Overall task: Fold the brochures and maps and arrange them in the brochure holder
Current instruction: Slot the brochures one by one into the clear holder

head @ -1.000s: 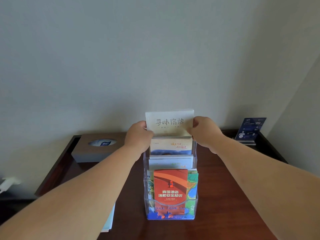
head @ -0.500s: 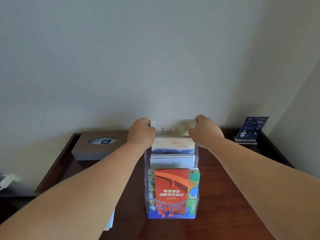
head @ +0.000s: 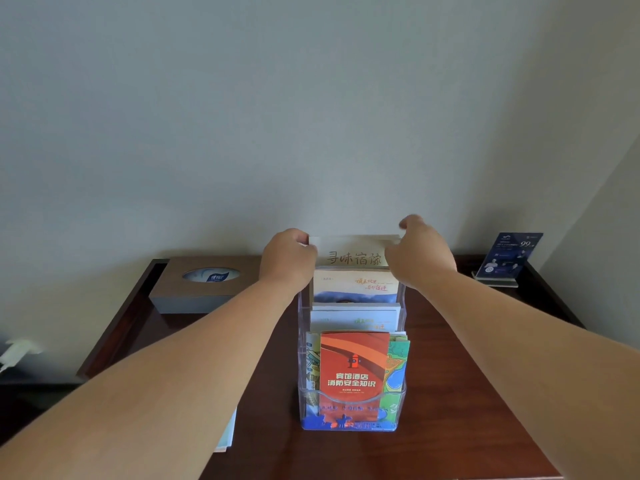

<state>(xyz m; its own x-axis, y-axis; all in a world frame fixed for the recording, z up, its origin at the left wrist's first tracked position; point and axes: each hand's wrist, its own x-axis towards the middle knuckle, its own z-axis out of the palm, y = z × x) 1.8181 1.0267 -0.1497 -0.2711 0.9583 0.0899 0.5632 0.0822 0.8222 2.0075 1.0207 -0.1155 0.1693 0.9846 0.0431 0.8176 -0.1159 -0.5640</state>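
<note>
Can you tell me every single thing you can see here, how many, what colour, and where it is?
Clear plastic tiered brochure holder: one, see-through, middle of the table.
Cream brochure with gold writing: one, cream, back tier.
White and blue brochures: in the two middle tiers; exact count hidden.
Orange-red brochure: one, front tier.
Green and blue folded maps: behind the orange-red one; count unclear.
Brown tissue box: one, back left.
Dark blue sign card in a clear stand: one, back right.
Pale papers: front left, mostly hidden.
Dark brown wooden table: one, under everything.
Left hand, right hand: two, at the cream brochure's sides.
</note>
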